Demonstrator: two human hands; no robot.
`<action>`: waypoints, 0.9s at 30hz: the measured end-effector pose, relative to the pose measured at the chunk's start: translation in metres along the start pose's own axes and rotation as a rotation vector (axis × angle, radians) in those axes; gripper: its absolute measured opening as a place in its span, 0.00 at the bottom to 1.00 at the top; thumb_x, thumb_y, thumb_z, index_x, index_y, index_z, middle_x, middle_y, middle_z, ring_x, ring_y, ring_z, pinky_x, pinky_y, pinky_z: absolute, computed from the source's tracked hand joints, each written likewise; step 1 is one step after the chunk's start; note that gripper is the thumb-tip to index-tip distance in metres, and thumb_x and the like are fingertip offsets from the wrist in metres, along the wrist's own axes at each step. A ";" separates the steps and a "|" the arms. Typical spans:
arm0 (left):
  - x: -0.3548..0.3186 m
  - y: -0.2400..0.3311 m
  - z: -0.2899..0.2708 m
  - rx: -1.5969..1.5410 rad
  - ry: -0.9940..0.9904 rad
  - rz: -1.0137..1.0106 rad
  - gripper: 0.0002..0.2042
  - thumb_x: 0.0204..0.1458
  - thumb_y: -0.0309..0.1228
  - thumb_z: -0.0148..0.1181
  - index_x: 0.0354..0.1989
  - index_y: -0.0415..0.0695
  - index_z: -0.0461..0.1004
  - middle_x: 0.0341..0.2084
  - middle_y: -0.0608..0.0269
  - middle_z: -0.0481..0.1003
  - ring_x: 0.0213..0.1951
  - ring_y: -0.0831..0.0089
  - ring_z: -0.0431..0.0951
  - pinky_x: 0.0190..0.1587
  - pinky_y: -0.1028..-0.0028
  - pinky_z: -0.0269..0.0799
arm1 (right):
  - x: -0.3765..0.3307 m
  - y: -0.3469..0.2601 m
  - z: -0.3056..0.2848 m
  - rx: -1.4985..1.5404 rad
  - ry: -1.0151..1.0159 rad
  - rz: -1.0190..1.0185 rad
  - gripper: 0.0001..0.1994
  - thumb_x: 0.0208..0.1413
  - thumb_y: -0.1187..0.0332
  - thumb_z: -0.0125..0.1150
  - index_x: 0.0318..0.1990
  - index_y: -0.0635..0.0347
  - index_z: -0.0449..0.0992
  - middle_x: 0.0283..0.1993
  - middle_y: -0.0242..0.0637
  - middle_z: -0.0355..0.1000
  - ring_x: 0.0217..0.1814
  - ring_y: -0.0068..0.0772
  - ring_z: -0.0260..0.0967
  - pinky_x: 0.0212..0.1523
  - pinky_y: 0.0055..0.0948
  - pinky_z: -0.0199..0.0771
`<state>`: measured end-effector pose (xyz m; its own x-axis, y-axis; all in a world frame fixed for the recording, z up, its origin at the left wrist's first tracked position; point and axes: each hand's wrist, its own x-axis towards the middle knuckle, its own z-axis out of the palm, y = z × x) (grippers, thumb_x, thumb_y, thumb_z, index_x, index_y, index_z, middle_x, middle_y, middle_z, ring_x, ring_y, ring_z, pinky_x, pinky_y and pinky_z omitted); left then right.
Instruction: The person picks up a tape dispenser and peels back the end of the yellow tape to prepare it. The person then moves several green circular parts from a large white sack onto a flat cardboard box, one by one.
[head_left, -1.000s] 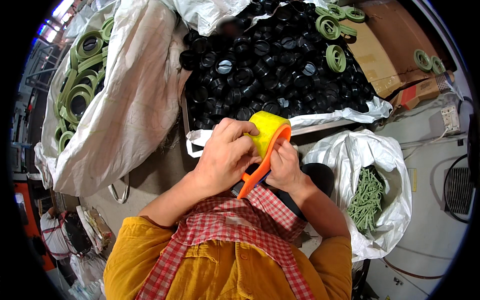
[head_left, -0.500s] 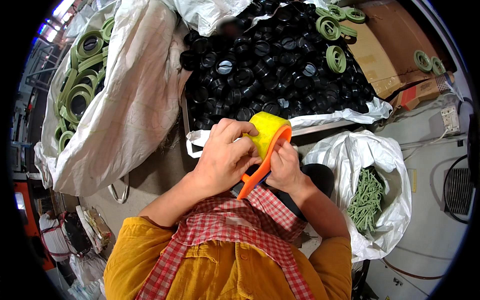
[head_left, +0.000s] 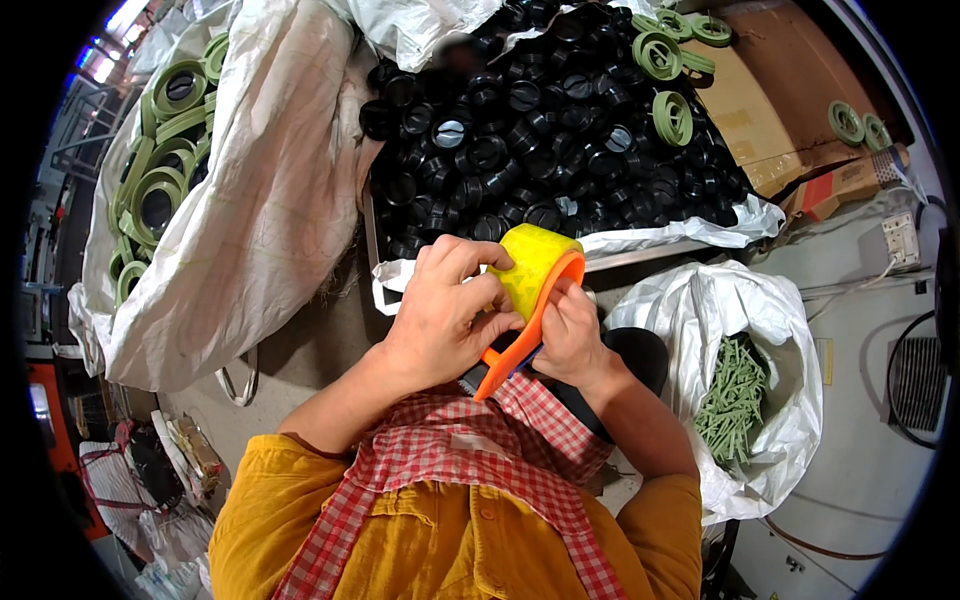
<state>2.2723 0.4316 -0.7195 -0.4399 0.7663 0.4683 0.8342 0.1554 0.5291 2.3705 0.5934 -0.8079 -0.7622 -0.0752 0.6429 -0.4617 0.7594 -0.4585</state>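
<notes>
Above the checked apron [head_left: 410,440], brace the orange dispenser [head_left: 513,362] with the right hand [head_left: 575,332] closed on its rim, gently working the yellow tape roll [head_left: 530,262] with the left hand [head_left: 440,312] curled against it, though impossible to tell if pinching.

Holds the yellow roll [head_left: 535,262] and its orange piece [head_left: 512,361] slightly lower and farther right than a second ago. Draws the index fingertip of the left hand [head_left: 440,320] a little leftward, baring slightly more yellow, and lays its thumb straighter. At lower left, shows the whitish bundle [head_left: 116,495] with red cord leaning and spread wider.
</notes>
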 end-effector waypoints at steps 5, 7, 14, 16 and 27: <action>0.001 -0.005 -0.002 -0.013 -0.047 -0.010 0.14 0.32 0.30 0.73 0.24 0.44 0.72 0.34 0.62 0.72 0.36 0.62 0.69 0.40 0.66 0.64 | -0.003 0.001 0.003 -0.003 0.006 0.008 0.15 0.30 0.81 0.59 0.33 0.69 0.72 0.36 0.49 0.72 0.38 0.51 0.69 0.40 0.39 0.69; -0.004 -0.002 0.001 0.007 -0.034 -0.030 0.14 0.32 0.30 0.73 0.25 0.45 0.72 0.32 0.63 0.72 0.36 0.62 0.69 0.40 0.66 0.64 | 0.001 0.001 0.001 -0.018 0.034 -0.026 0.15 0.30 0.81 0.59 0.33 0.69 0.72 0.36 0.48 0.72 0.38 0.51 0.69 0.40 0.39 0.69; -0.001 0.001 0.001 0.039 0.076 0.039 0.14 0.31 0.32 0.74 0.23 0.45 0.72 0.40 0.62 0.72 0.39 0.63 0.68 0.40 0.65 0.61 | 0.005 -0.001 0.000 -0.018 0.042 -0.028 0.16 0.31 0.80 0.60 0.35 0.68 0.72 0.36 0.48 0.72 0.37 0.51 0.70 0.40 0.40 0.69; 0.001 0.000 -0.001 0.055 0.035 0.041 0.14 0.31 0.32 0.74 0.23 0.45 0.72 0.41 0.62 0.72 0.39 0.63 0.68 0.41 0.65 0.61 | 0.005 0.000 0.000 -0.003 0.038 -0.021 0.16 0.31 0.80 0.60 0.35 0.68 0.72 0.36 0.48 0.72 0.37 0.51 0.70 0.39 0.39 0.69; -0.009 -0.001 0.002 0.058 -0.028 -0.019 0.14 0.32 0.33 0.74 0.24 0.46 0.73 0.39 0.63 0.71 0.39 0.63 0.67 0.42 0.65 0.61 | 0.006 -0.001 -0.004 -0.018 0.024 -0.051 0.14 0.30 0.80 0.59 0.32 0.67 0.71 0.36 0.47 0.73 0.37 0.50 0.70 0.41 0.39 0.69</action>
<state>2.2760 0.4262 -0.7254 -0.4472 0.7799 0.4379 0.8437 0.2054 0.4959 2.3681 0.5948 -0.8013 -0.7269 -0.0987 0.6796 -0.4909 0.7667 -0.4137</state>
